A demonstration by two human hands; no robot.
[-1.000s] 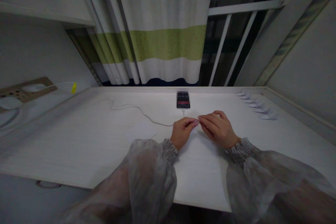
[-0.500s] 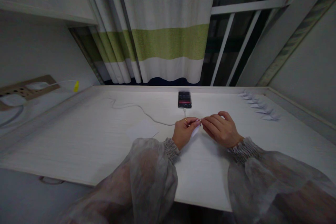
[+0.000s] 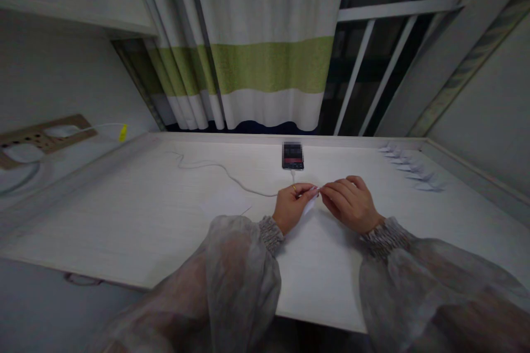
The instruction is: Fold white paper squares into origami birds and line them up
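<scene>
Over the middle of the white desk, a small folded piece of white paper [image 3: 309, 205] is pinched between the thumb and fingers of my left hand [image 3: 291, 205]. My right hand [image 3: 350, 203] meets it from the other side, fingertips closed on the paper's upper tip. Most of the paper is hidden by the fingers, so its exact shape does not show. A flat white paper sheet [image 3: 226, 202] lies on the desk left of my left wrist. Several folded white paper pieces [image 3: 414, 168] stand in a row at the back right.
A phone [image 3: 292, 155] lies behind my hands, with a white cable [image 3: 232, 177] running left from it. At the left wall is a power strip [image 3: 45, 138] with plugs. A curtain [image 3: 269, 66] and window bars border the desk's back edge.
The view has shifted slightly. Both hands stay at the folded paper, with only small movements of the fingertips.
</scene>
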